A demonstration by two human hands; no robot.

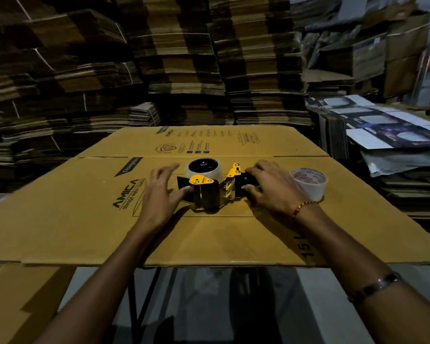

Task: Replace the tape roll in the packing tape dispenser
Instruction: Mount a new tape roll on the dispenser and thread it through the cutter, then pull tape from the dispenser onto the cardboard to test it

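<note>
Head view: right hand [271,187] grips the yellow-and-black metal tape dispenser [214,192] steady; left hand [159,192], fingers spread, touches its front end.

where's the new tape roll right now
In the head view, the tape roll stands on the cardboard sheet, just right of the right hand gripping the dispenser.

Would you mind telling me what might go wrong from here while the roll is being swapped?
1. The left hand touches the head end of the tape dispenser; if a cutting blade sits there, fingers could catch it.
2. The spare tape roll stands just beyond the right hand, which grips the handle; a wrist movement could knock it over.
3. The flattened carton overhangs its support and might shift under pressure.
</note>
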